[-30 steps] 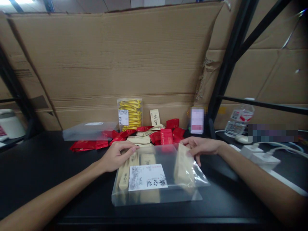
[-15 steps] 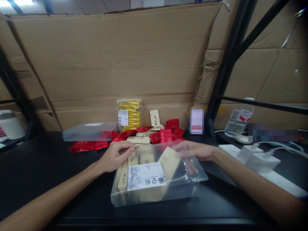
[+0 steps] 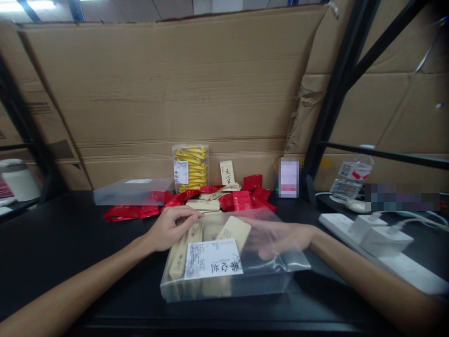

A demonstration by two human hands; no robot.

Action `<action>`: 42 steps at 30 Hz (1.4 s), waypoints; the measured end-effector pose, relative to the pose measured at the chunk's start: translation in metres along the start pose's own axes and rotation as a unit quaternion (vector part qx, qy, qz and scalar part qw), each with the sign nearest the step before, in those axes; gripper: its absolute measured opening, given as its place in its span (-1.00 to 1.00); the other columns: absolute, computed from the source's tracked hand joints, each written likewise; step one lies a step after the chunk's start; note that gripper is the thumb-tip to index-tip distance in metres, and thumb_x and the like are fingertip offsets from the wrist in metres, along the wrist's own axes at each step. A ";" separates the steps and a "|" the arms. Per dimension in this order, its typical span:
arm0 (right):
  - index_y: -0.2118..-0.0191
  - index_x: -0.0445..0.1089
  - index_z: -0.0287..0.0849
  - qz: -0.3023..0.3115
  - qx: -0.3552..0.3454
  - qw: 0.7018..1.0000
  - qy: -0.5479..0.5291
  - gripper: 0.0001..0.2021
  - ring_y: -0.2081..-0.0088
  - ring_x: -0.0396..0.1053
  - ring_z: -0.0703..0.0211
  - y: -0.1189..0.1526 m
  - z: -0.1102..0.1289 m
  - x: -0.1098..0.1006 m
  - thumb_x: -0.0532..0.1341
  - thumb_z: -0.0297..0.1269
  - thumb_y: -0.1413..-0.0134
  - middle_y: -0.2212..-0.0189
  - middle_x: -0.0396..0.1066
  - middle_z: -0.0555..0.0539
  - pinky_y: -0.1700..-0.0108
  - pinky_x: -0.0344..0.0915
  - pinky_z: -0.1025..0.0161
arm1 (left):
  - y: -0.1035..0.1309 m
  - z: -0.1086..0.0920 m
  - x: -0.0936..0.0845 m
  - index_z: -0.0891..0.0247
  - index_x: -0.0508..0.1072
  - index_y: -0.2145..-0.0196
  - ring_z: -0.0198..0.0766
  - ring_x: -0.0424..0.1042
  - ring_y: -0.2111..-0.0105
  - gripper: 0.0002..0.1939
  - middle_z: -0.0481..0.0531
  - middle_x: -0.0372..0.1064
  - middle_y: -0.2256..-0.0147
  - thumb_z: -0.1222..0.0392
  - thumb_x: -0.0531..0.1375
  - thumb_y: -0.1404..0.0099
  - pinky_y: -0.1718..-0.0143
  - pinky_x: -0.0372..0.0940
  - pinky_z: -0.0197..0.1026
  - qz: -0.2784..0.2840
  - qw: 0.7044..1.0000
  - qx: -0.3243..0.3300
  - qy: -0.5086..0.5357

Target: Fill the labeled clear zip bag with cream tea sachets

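A: Nearest entry?
B: Clear box (image 3: pixel 247 263), on the table (image 3: pixel 84 238). Left hand (image 3: pixel 171 229) gripped its far left edge; right hand (image 3: pixel 280 236) was inside, beside a beige packet (image 3: pixel 238 230), its grip unclear.
A: Behind?
B: Red packets (image 3: pixel 242 201) lay heaped.

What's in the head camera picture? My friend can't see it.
A person's right hand is inside a clear box of cream packets; the left hand touches its edge. Red packets lie behind, on a black table.

Single head-worn view, looking forward and slightly down, close above the near side of a black desk (image 3: pixel 52 243), facing an upright cardboard panel (image 3: pixel 185 84) behind
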State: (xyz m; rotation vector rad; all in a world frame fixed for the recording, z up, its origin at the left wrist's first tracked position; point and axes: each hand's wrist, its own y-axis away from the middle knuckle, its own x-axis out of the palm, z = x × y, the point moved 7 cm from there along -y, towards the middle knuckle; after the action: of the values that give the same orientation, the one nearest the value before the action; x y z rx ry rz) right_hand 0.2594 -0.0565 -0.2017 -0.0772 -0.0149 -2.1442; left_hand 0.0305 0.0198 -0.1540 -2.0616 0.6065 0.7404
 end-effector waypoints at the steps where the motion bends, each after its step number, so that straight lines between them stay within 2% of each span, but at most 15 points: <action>1: -0.50 -0.03 0.05 -0.023 -0.013 1.000 0.003 -0.06 -0.46 0.03 -0.03 -0.006 0.000 0.002 0.47 -0.30 -0.12 -0.43 0.12 -0.19 -0.46 -0.04 -0.06 | 0.000 0.000 0.000 0.29 0.67 0.07 -0.15 0.61 0.16 -0.73 0.14 0.65 0.13 0.17 0.18 -0.48 0.15 0.43 -0.19 -0.001 1.000 -0.001 -0.001; 4: -0.41 0.16 -0.02 -0.115 -0.045 0.992 0.023 -0.23 -0.29 0.32 -0.02 -0.023 -0.003 0.001 0.44 -0.26 -0.15 -0.27 0.36 -0.20 -0.35 0.19 -0.05 | 0.001 -0.001 -0.002 0.29 0.67 0.07 -0.14 0.61 0.17 -0.73 0.14 0.65 0.14 0.17 0.18 -0.48 0.16 0.43 -0.19 -0.007 1.000 -0.001 -0.005; 6: -0.31 0.28 -0.09 -0.172 -0.056 0.983 0.041 -0.34 -0.11 0.48 0.00 -0.029 -0.006 -0.004 0.46 -0.24 -0.12 -0.11 0.48 -0.19 -0.20 0.37 -0.03 | 0.002 0.000 -0.001 0.28 0.66 0.07 -0.15 0.61 0.17 -0.73 0.13 0.65 0.14 0.16 0.17 -0.48 0.17 0.42 -0.19 -0.006 1.000 -0.001 -0.008; 8: -0.20 0.36 -0.15 -0.204 -0.047 0.976 0.054 -0.42 0.04 0.54 0.02 -0.030 -0.010 -0.009 0.47 -0.23 -0.08 0.03 0.54 -0.16 -0.03 0.47 0.03 | 0.002 0.001 0.000 0.28 0.66 0.06 -0.15 0.60 0.17 -0.72 0.13 0.64 0.13 0.16 0.17 -0.48 0.18 0.42 -0.19 -0.003 1.000 -0.002 -0.011; 10: -0.06 0.42 -0.20 -0.222 -0.033 0.972 0.063 -0.53 0.13 0.54 0.07 -0.028 -0.012 -0.015 0.48 -0.25 -0.04 0.12 0.54 -0.12 0.08 0.48 0.12 | 0.003 0.002 0.000 0.27 0.66 0.06 -0.16 0.60 0.17 -0.72 0.12 0.64 0.13 0.16 0.16 -0.49 0.19 0.42 -0.19 -0.001 1.000 -0.003 -0.012; 14: 0.25 0.38 -0.20 -0.187 -0.034 0.979 0.069 -0.70 0.16 0.53 0.14 -0.023 -0.008 -0.018 0.50 -0.34 0.03 0.19 0.50 -0.05 0.13 0.47 0.18 | 0.002 0.003 0.001 0.27 0.66 0.06 -0.16 0.60 0.18 -0.72 0.12 0.64 0.14 0.15 0.16 -0.49 0.17 0.42 -0.19 0.000 1.000 -0.001 -0.012; 17: 0.35 0.28 -0.18 -0.143 -0.040 0.987 0.054 -0.68 0.01 0.52 0.05 -0.022 -0.005 -0.013 0.49 -0.37 0.03 0.07 0.50 -0.12 0.06 0.49 0.10 | 0.002 0.003 0.002 0.26 0.66 0.07 -0.16 0.60 0.16 -0.72 0.12 0.64 0.13 0.15 0.17 -0.49 0.15 0.43 -0.19 0.004 1.000 0.000 -0.009; 19: 0.35 0.26 -0.18 -0.139 -0.028 0.989 0.035 -0.66 -0.07 0.51 -0.04 -0.023 -0.006 -0.011 0.48 -0.37 0.02 -0.03 0.48 -0.20 0.05 0.51 0.05 | 0.002 0.004 0.002 0.27 0.66 0.06 -0.16 0.60 0.15 -0.73 0.13 0.64 0.12 0.16 0.17 -0.49 0.13 0.43 -0.19 0.004 1.000 0.000 -0.005; 22: 0.35 0.23 -0.18 -0.132 -0.008 0.991 -0.003 -0.62 -0.07 0.52 -0.09 -0.024 -0.011 -0.010 0.50 -0.36 0.05 -0.07 0.47 -0.24 0.10 0.53 0.05 | 0.002 0.003 0.002 0.27 0.66 0.06 -0.16 0.60 0.15 -0.73 0.13 0.64 0.13 0.16 0.17 -0.50 0.12 0.44 -0.19 0.003 1.000 0.001 -0.004; 28: 0.34 0.22 -0.17 -0.095 0.002 0.993 -0.065 -0.58 0.16 0.60 0.05 -0.027 -0.025 -0.012 0.53 -0.40 0.10 0.18 0.56 -0.12 0.24 0.53 0.16 | 0.002 0.002 0.000 0.26 0.67 0.07 -0.15 0.61 0.16 -0.72 0.13 0.65 0.13 0.14 0.17 -0.49 0.14 0.45 -0.19 0.004 1.000 -0.002 -0.005; 33: 0.30 0.25 -0.20 -0.061 0.010 0.994 -0.087 -0.63 0.21 0.61 0.11 -0.025 -0.028 -0.009 0.50 -0.44 0.02 0.22 0.56 -0.09 0.27 0.56 0.20 | 0.002 0.002 0.001 0.25 0.67 0.07 -0.13 0.61 0.15 -0.72 0.14 0.65 0.12 0.13 0.17 -0.49 0.13 0.45 -0.17 0.006 1.000 -0.002 -0.003; 38: 0.37 0.21 -0.19 -0.091 0.010 0.994 -0.064 -0.61 0.09 0.60 0.05 -0.024 -0.023 -0.007 0.50 -0.49 0.07 0.15 0.57 -0.13 0.15 0.55 0.18 | 0.002 0.002 0.001 0.26 0.67 0.06 -0.12 0.61 0.14 -0.71 0.15 0.64 0.11 0.13 0.16 -0.50 0.12 0.45 -0.16 0.010 1.000 -0.007 -0.003; 42: 0.34 0.23 -0.19 -0.127 0.006 0.991 -0.053 -0.62 0.16 0.60 0.08 -0.025 -0.022 -0.008 0.49 -0.46 0.07 0.14 0.57 -0.14 0.21 0.54 0.21 | 0.002 0.004 0.002 0.26 0.67 0.06 -0.11 0.60 0.11 -0.71 0.15 0.64 0.10 0.13 0.16 -0.50 0.08 0.44 -0.16 0.012 1.000 -0.010 0.003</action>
State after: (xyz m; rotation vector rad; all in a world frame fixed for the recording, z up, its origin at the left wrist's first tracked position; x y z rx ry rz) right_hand 0.2415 -0.0369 -0.2238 -0.1913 -0.1054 -2.3912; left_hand 0.0296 0.0214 -0.1585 -2.0783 0.6317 0.7573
